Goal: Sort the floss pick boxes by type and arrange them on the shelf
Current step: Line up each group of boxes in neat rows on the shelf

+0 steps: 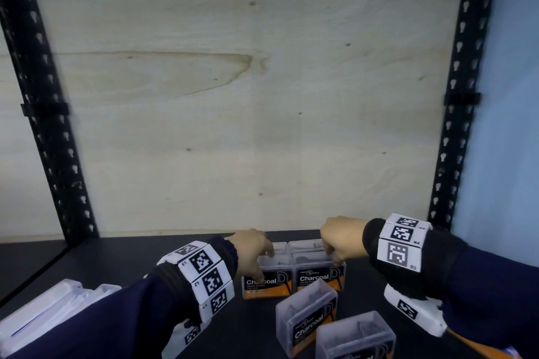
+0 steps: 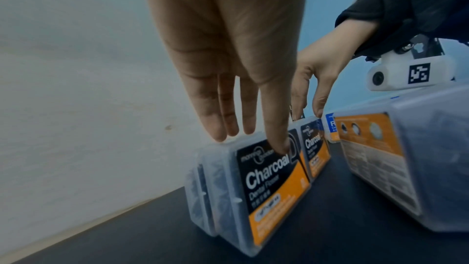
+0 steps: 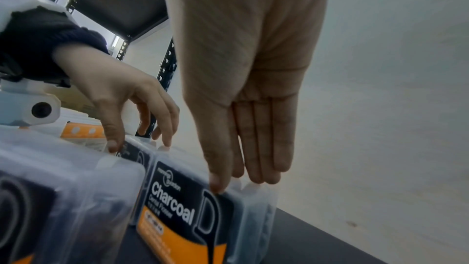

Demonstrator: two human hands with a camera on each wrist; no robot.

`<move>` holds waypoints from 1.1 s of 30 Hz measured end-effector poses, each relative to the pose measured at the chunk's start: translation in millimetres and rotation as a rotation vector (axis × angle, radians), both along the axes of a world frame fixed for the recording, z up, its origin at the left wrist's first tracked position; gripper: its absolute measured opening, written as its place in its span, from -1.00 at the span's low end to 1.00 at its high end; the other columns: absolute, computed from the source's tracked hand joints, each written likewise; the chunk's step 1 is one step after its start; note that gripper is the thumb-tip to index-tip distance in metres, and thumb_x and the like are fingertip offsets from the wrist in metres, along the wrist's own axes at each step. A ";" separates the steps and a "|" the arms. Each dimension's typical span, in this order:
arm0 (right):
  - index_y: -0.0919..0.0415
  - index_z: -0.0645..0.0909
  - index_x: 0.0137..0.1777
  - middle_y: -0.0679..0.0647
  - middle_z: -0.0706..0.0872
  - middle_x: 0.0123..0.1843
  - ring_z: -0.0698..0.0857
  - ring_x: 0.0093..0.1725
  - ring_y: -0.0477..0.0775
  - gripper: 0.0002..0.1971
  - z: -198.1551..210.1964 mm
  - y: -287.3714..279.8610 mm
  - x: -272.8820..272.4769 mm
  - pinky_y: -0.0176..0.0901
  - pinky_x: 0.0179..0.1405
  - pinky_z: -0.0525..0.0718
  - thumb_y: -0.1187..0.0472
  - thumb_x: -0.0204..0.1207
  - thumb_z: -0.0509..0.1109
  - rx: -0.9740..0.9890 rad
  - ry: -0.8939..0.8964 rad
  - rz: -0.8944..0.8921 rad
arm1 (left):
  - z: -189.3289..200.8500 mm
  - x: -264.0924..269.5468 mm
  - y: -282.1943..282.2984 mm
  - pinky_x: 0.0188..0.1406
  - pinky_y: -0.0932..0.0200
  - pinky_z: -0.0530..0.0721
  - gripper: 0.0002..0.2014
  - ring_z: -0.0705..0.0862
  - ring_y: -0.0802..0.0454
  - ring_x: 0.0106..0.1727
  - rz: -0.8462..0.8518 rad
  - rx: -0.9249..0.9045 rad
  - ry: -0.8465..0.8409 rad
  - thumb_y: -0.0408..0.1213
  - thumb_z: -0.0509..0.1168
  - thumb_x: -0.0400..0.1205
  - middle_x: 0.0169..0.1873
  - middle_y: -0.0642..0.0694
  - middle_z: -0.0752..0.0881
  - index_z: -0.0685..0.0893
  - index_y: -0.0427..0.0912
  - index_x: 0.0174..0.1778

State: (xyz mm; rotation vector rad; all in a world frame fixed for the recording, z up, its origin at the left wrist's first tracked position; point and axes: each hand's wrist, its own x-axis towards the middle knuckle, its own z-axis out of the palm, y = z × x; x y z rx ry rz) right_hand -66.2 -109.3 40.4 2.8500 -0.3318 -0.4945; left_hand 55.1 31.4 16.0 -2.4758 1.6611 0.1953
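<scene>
The left hand [image 1: 250, 245] reaches down onto the left front Charcoal box [image 1: 266, 281], its fingers nearly straight and held close together: the left wrist view shows three fingertips resting along the top back edge of the box while the thumb [image 2: 275, 127] presses on the front label, so the box sits lightly pinched between thumb and fingers. The right hand [image 1: 342, 239] does the same on the right front Charcoal box [image 1: 319, 278]; in the right wrist view its fingers [image 3: 264, 144] lie side by side, tips on the top rear edge, and the thumb touches the upper front corner by the label. Both boxes stand upright and side by side, touching, on the dark shelf [image 1: 116, 256], close to the pale wooden back panel [image 1: 233, 96]. Each is a clear plastic case with a black and orange label reading "Charcoal" facing the person. Directly behind each stands another clear box [image 1: 303, 245], pressed against it, forming two short rows. Nearer the person, a third Charcoal box [image 1: 307, 320] lies tilted on the shelf, with a fourth box [image 1: 354, 335] beside it at the bottom edge of the head view. At the far left lies a stack of white boxes [image 1: 43, 312]. Black perforated uprights [image 1: 43, 114] frame the shelf.
</scene>
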 end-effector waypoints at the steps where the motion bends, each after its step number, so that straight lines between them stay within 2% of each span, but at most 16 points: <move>1: 0.44 0.67 0.21 0.27 0.73 0.04 0.68 0.06 0.25 -0.70 -0.5 1.6 -1.2 -0.10 -0.02 0.59 0.33 0.52 0.37 0.003 0.006 -0.005 | -0.4 -1.5 1.0 0.24 0.07 0.52 -0.45 0.52 -0.15 0.36 -0.009 0.002 -0.015 -0.25 0.38 0.55 0.39 -0.19 0.50 0.45 -0.19 0.48; 3: 0.47 0.69 0.12 0.13 0.57 -0.34 0.57 -0.18 0.16 -0.77 -1.4 4.1 -1.5 -0.14 -0.26 0.53 0.37 0.52 0.35 0.007 0.009 -0.010 | -0.4 -2.6 2.2 0.26 0.07 0.52 -0.48 0.54 -0.15 0.36 -0.015 0.007 -0.042 -0.30 0.33 0.59 0.40 -0.20 0.51 0.44 -0.20 0.49; 4: 0.47 0.69 0.10 0.08 0.49 -0.41 0.52 -0.26 0.12 -0.78 -1.7 4.7 -1.1 -0.18 -0.36 0.48 0.38 0.52 0.34 0.004 0.006 -0.018 | -0.4 -2.1 2.6 0.27 0.08 0.52 -0.49 0.54 -0.15 0.37 -0.014 0.010 -0.045 -0.32 0.32 0.60 0.41 -0.19 0.51 0.44 -0.20 0.49; 6: 0.47 0.70 0.10 0.12 0.53 -0.31 0.51 -0.25 0.11 -0.78 -1.7 4.9 -1.4 -0.15 -0.31 0.47 0.38 0.52 0.34 0.008 -0.005 -0.031 | -0.3 -1.0 3.0 0.29 0.08 0.52 -0.50 0.55 -0.15 0.37 -0.011 0.017 -0.042 -0.34 0.31 0.60 0.42 -0.18 0.52 0.44 -0.19 0.49; 10: 0.42 0.70 0.19 0.30 0.73 0.03 0.68 0.02 0.25 -0.73 -3.9 2.4 -2.7 -0.09 -0.01 0.59 0.36 0.52 0.36 0.043 -0.041 -0.035 | -0.5 0.4 4.2 0.29 0.10 0.52 -0.51 0.56 -0.14 0.37 0.001 0.016 -0.026 -0.35 0.31 0.60 0.42 -0.18 0.54 0.45 -0.18 0.49; 11: 0.41 0.69 0.20 0.29 0.74 0.14 0.69 0.07 0.24 -0.73 -4.6 2.1 -2.8 -0.09 0.03 0.60 0.35 0.53 0.36 0.056 -0.053 -0.042 | -0.6 0.9 4.7 0.29 0.10 0.52 -0.51 0.56 -0.14 0.37 0.004 0.015 -0.024 -0.35 0.31 0.60 0.42 -0.17 0.54 0.46 -0.18 0.49; 12: 0.41 0.70 0.19 0.28 0.74 0.18 0.67 0.02 0.20 -0.73 -5.3 2.2 -2.8 -0.12 -0.02 0.59 0.35 0.53 0.36 0.065 -0.061 -0.045 | -0.6 1.5 4.7 0.29 0.10 0.52 -0.51 0.56 -0.14 0.37 0.006 0.016 -0.021 -0.35 0.31 0.60 0.42 -0.17 0.54 0.46 -0.18 0.49; 14: 0.41 0.71 0.17 0.33 0.71 0.03 0.55 -0.11 0.07 -0.74 -5.9 2.6 -2.6 -0.26 -0.25 0.50 0.35 0.53 0.36 0.069 -0.059 -0.037 | -1.2 2.8 5.5 0.28 0.11 0.53 -0.51 0.57 -0.13 0.36 0.014 0.016 -0.014 -0.35 0.32 0.60 0.41 -0.20 0.54 0.47 -0.18 0.48; 16: 0.42 0.71 0.16 0.21 0.59 -0.14 0.52 -0.19 0.07 -0.75 -5.0 3.4 -2.4 -0.28 -0.40 0.40 0.35 0.53 0.35 0.054 -0.049 -0.027 | -1.9 3.5 5.7 0.28 0.10 0.53 -0.51 0.58 -0.14 0.35 0.021 0.010 -0.006 -0.35 0.32 0.60 0.41 -0.20 0.55 0.47 -0.17 0.48; 18: 0.41 0.70 0.18 0.25 0.64 -0.09 0.62 -0.20 0.15 -0.73 -3.7 4.4 -3.3 -0.26 -0.28 0.49 0.35 0.54 0.35 0.045 -0.049 -0.034 | -2.1 3.2 5.9 0.27 0.10 0.53 -0.51 0.58 -0.14 0.35 0.023 0.008 -0.005 -0.36 0.32 0.60 0.40 -0.21 0.55 0.47 -0.17 0.48; 21: 0.40 0.68 0.22 0.25 0.72 0.12 0.68 0.09 0.20 -0.71 -3.0 4.0 -5.1 -0.14 0.10 0.59 0.34 0.54 0.36 0.068 -0.074 -0.037 | -1.1 1.3 6.4 0.28 0.08 0.53 -0.51 0.57 -0.15 0.36 0.012 0.022 -0.021 -0.35 0.30 0.61 0.42 -0.20 0.55 0.45 -0.18 0.49; 23: 0.38 0.65 0.28 0.22 0.70 0.29 0.66 0.23 0.21 -0.67 -2.1 3.5 -8.4 -0.13 0.20 0.58 0.31 0.54 0.36 0.095 -0.097 -0.028 | -0.1 -1.6 7.1 0.29 0.07 0.52 -0.50 0.55 -0.15 0.37 0.003 0.025 -0.030 -0.33 0.30 0.61 0.42 -0.20 0.54 0.44 -0.19 0.50; 25: 0.35 0.62 0.33 0.21 0.67 0.34 0.65 0.29 0.19 -0.63 0.3 4.5 -13.6 -0.13 0.24 0.58 0.28 0.54 0.37 0.127 -0.110 -0.022 | 0.4 -7.1 7.8 0.29 0.09 0.51 -0.52 0.55 -0.14 0.37 -0.014 -0.005 -0.024 -0.29 0.28 0.62 0.41 -0.21 0.54 0.45 -0.20 0.49; 27: 0.32 0.64 0.31 0.21 0.72 0.29 0.68 0.26 0.17 -0.63 3.3 7.8 -20.8 -0.12 0.23 0.60 0.23 0.52 0.40 0.171 -0.115 -0.011 | 1.9 -15.6 7.9 0.26 0.11 0.52 -0.57 0.56 -0.11 0.34 -0.052 -0.056 -0.014 -0.24 0.24 0.64 0.38 -0.19 0.57 0.48 -0.20 0.46; 30: 0.31 0.71 0.22 0.22 0.77 0.20 0.71 0.15 0.13 -0.66 7.6 18.9 -36.3 -0.18 0.07 0.59 0.17 0.49 0.44 0.273 -0.081 0.025 | 3.9 -32.5 5.5 0.20 0.12 0.53 -0.62 0.60 -0.12 0.28 -0.106 -0.078 0.020 -0.17 0.21 0.66 0.30 -0.18 0.63 0.56 -0.19 0.39; 33: 0.25 0.71 0.21 0.16 0.78 0.20 0.69 0.13 0.05 -0.62 7.4 29.8 -53.7 -0.19 0.09 0.56 0.08 0.46 0.47 0.341 0.023 0.029 | -0.6 -49.5 -1.1 0.01 0.06 0.58 -0.47 0.66 -0.12 0.04 -0.131 -0.077 0.080 0.11 0.19 0.58 0.08 -0.27 0.73 0.67 -0.30 0.17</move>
